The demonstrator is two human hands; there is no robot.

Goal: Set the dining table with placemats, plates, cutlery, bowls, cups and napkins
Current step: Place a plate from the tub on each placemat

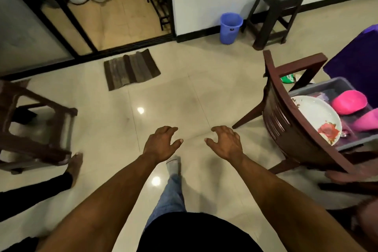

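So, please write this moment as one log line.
left hand: empty | right hand: empty | plate: in grey tub on right

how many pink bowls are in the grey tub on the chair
2: one pink bowl upside down beside the white plate, another nearer the frame's right edge, cut off. The tub may hide more.

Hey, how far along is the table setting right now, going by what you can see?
Nothing looks set yet: no laid table is in view. Both the left hand and right hand hang over the floor and hold nothing. The white plate and pink bowls sit in the grey tub behind the wooden chair. Placemats, cutlery, cups and napkins are not visible.
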